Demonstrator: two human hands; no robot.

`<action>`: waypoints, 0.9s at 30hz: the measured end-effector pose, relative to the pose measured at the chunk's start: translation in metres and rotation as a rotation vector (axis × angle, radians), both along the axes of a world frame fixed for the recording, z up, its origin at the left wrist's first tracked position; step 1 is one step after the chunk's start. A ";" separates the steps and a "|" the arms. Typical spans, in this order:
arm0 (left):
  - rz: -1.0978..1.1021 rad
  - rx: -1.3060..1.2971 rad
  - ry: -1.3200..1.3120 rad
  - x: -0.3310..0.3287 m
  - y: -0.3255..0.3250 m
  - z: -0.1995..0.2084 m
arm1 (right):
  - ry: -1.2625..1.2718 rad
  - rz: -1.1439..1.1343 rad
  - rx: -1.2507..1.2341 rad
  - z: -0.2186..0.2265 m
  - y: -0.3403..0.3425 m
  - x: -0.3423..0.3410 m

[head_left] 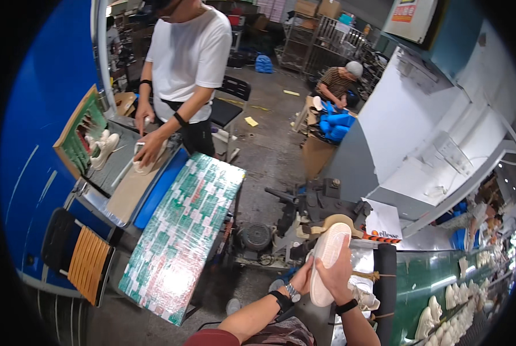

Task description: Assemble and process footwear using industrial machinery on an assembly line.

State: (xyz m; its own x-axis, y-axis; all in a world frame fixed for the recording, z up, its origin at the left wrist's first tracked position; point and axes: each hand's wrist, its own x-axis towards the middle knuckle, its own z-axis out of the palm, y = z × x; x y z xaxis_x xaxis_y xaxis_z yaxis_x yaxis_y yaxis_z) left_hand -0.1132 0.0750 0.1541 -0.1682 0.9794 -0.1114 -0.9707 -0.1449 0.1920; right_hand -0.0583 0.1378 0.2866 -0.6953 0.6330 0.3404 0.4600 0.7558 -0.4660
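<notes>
A pale shoe (pixel 330 245) is held up in front of me, its light sole facing me and its length nearly upright. My right hand (pixel 337 270) grips it along the right side, the thumb lying across the sole. From the left, my left hand (pixel 302 278) is closed against the shoe's lower edge; its fingertips are partly hidden. Just beyond the shoe's upper end is a dark metal machine (pixel 327 196) with a tan curved pad (pixel 305 229), which the shoe partly covers. Whether the shoe touches the pad I cannot tell.
A table with a green-and-white patterned top (pixel 183 230) stands left. Beyond it a co-worker in a white shirt (pixel 191 49) handles a shoe at a bench. A white box (pixel 382 219) sits right of the machine. Pale shoes (pixel 428 317) line a green conveyor (pixel 411 288). Another person sits farther back.
</notes>
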 end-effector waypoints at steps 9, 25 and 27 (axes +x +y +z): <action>0.053 -0.078 0.010 0.000 -0.003 0.046 | 0.087 -0.048 0.143 0.012 -0.019 0.010; -0.380 -0.405 1.008 -0.047 -0.210 0.017 | 0.755 0.001 -1.813 -0.041 -0.015 -0.029; -0.402 -0.432 1.210 -0.028 -0.196 0.015 | 0.795 0.155 -1.758 -0.034 -0.019 -0.009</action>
